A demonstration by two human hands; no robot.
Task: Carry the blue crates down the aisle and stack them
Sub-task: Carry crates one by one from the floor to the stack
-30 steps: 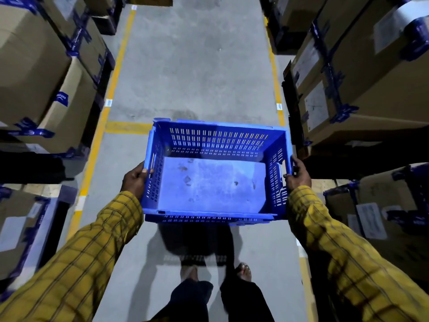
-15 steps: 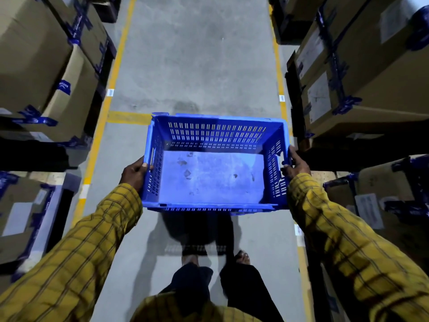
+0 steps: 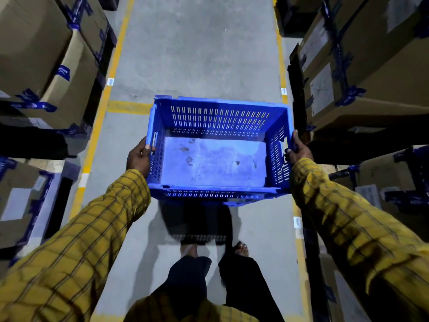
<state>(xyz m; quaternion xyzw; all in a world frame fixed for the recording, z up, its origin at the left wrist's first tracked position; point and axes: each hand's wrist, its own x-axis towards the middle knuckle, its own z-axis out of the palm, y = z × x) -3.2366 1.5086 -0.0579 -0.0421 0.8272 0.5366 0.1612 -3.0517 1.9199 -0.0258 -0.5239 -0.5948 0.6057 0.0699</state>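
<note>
Crate (image 3: 216, 156), blue, empty, centre frame above aisle floor (image 3: 197, 54); left hand (image 3: 138, 156) and right hand (image 3: 297, 151) fingers curled on side walls. Risk: right wall clipping cardboard boxes (image 3: 371, 73) at right, loosening grip.

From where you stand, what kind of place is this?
Most likely a warehouse storage aisle: taped brown cardboard boxes stacked on both sides, yellow painted floor lines edging the grey concrete floor, and a slotted blue plastic crate carried in both hands.

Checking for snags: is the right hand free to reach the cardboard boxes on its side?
Probably not: the right hand grips the blue crate, as does the left hand; the cardboard boxes stand close beside it.
</note>
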